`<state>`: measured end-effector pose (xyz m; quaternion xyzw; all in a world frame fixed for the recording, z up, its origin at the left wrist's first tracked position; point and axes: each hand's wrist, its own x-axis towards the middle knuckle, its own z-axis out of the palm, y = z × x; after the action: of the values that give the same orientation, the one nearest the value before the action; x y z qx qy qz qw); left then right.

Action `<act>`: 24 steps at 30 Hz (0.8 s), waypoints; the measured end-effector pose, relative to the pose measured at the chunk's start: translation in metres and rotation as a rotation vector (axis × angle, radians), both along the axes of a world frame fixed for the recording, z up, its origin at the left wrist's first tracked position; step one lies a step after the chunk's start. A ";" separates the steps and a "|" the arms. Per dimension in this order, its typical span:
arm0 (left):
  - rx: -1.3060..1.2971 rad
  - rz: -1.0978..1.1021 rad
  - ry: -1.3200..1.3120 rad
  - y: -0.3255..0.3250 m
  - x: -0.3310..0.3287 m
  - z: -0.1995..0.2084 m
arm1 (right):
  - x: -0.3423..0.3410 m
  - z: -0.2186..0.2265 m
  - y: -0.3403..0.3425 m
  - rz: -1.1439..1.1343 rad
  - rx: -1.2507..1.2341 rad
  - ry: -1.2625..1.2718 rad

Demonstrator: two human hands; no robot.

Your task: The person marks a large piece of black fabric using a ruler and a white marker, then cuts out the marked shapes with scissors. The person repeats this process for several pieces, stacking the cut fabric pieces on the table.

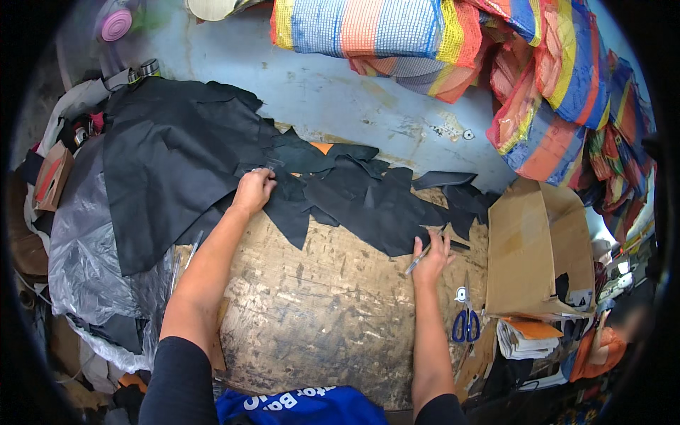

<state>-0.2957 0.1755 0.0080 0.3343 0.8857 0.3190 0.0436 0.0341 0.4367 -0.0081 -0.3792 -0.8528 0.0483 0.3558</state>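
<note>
My left hand [255, 190] rests on the black leather pieces near the middle of the bench, its fingers curled together. What they pinch, if anything, is too small to make out. A large black leather sheet [177, 152] spreads to the left of that hand. My right hand [432, 261] holds a slim silver pen [418, 261] slanting between the thumb and fingers. It lies just below the right end of the jagged black leather offcuts [375, 209], which run in a row across the far side of the bench.
The worn wooden bench [319, 312] lies between my forearms. Blue-handled scissors [466, 322] lie to the right, below an open cardboard box [524, 255]. Clear plastic wrap [92, 241] bulges at the left. Striped woven sacking [389, 32] hangs over the far edge. Another person [602, 347] sits far right.
</note>
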 end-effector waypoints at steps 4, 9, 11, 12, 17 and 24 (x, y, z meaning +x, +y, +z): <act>0.161 0.017 0.545 -0.005 0.040 -0.013 | 0.008 -0.002 -0.043 0.081 0.013 0.032; 0.244 0.170 0.160 -0.007 0.062 0.015 | 0.013 0.001 -0.107 0.403 -0.156 0.218; 0.619 0.249 -0.110 -0.016 0.085 0.035 | 0.012 0.012 -0.131 0.520 -0.479 0.307; 1.082 0.130 -0.624 -0.020 0.104 0.045 | 0.012 0.019 -0.146 0.553 -0.668 0.336; 1.266 -0.109 -0.925 -0.062 0.213 0.085 | -0.003 0.076 -0.189 0.991 -1.068 0.800; 1.440 -0.029 -1.259 -0.104 0.261 0.107 | 0.030 0.125 -0.199 0.930 -1.290 1.025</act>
<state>-0.0349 0.0717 0.1149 0.0590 0.2865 0.9080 0.3000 0.0645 0.2380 0.1172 -0.0575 -0.4668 0.8085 0.3538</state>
